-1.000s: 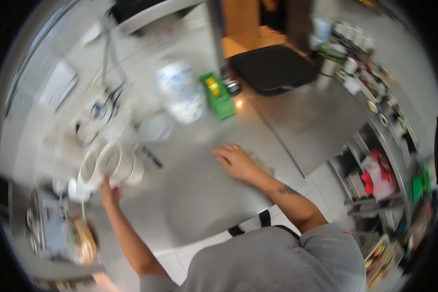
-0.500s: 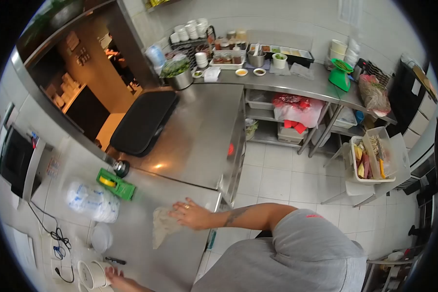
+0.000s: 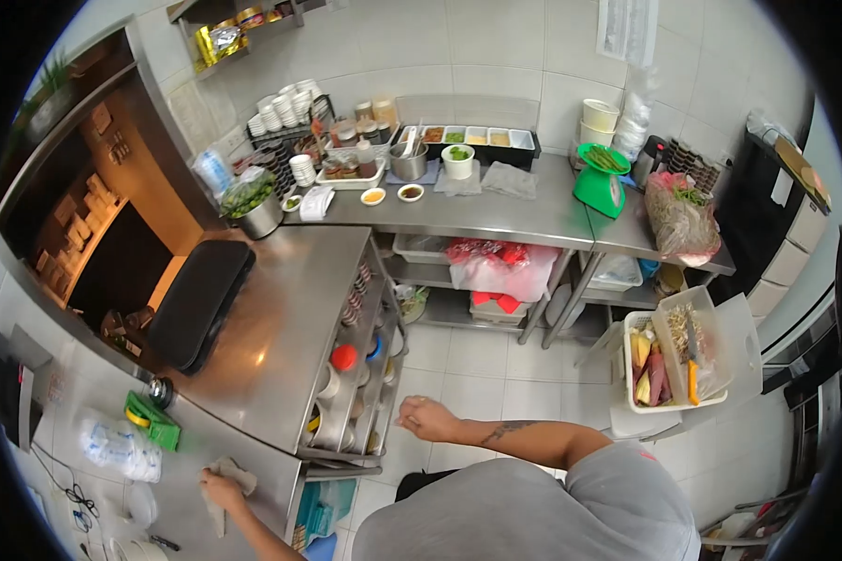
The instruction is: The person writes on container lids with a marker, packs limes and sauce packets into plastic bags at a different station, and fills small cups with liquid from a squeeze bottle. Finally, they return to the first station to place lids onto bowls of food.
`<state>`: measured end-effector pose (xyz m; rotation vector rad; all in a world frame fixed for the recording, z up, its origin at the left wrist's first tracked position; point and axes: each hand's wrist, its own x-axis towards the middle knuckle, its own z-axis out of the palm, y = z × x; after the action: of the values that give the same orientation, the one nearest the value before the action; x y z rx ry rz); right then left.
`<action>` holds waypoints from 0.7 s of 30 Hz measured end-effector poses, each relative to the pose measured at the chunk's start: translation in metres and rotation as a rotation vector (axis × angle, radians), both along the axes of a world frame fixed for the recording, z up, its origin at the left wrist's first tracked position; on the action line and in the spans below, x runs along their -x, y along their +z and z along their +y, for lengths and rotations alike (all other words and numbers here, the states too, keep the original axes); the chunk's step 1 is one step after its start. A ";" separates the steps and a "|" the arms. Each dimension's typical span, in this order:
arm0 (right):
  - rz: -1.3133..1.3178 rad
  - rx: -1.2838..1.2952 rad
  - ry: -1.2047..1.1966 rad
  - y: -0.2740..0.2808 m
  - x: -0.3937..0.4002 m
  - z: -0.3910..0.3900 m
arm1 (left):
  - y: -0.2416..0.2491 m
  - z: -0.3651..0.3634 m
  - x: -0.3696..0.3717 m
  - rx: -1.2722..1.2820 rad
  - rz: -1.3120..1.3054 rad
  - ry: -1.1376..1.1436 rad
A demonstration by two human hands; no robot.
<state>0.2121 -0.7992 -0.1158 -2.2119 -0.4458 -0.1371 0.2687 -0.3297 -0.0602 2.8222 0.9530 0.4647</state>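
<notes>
A crumpled beige cloth (image 3: 240, 474) lies on the steel counter (image 3: 276, 467) at the lower left. My left hand (image 3: 223, 488) is closed on it, with part of the cloth hanging below my fingers. My right hand (image 3: 428, 419) is in the air past the counter's edge, above the tiled floor. Its fingers are curled together and I see nothing in them. Left of the cloth are a plastic-wrapped white pack (image 3: 122, 449) and a green tape dispenser (image 3: 152, 421). A black marker (image 3: 165, 542) lies near a white tub (image 3: 136, 550) at the bottom edge.
A black tray (image 3: 201, 304) sits on the steel worktop beside the serving opening. The back counter (image 3: 533, 210) bears sauce bowls, containers and a green scale (image 3: 601, 187). A basket of vegetables (image 3: 641, 402), with an orange-handled knife (image 3: 692, 374), stands at right. Shelves with jars (image 3: 344, 358) face the floor.
My right hand has lifted off the cloth and moved right, its fingers now curled. My left hand has gone from the white tub to the cloth. The view has turned rightward.
</notes>
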 end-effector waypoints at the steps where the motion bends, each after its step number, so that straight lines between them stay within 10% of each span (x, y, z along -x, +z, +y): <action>1: -0.046 0.041 -0.084 0.004 -0.004 -0.022 | 0.018 -0.024 -0.006 -0.023 0.062 0.084; 4: -0.068 0.079 -0.239 0.012 -0.029 -0.076 | 0.031 -0.081 -0.043 -0.397 -0.201 0.152; 8: -0.077 -0.019 -0.444 0.007 -0.082 -0.122 | -0.002 -0.125 -0.171 -0.155 -0.472 -0.479; 14: -0.295 -0.007 -0.562 0.041 -0.181 -0.222 | -0.002 -0.308 -0.346 0.313 -0.381 -0.821; 21: -0.321 0.089 -0.873 0.099 -0.270 -0.340 | 0.087 -0.554 -0.402 0.346 -0.351 -1.443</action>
<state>0.4825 -1.1387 -0.0165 -2.3323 0.3857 -0.9526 0.6709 -0.8838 0.0266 2.2030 -0.9575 0.4388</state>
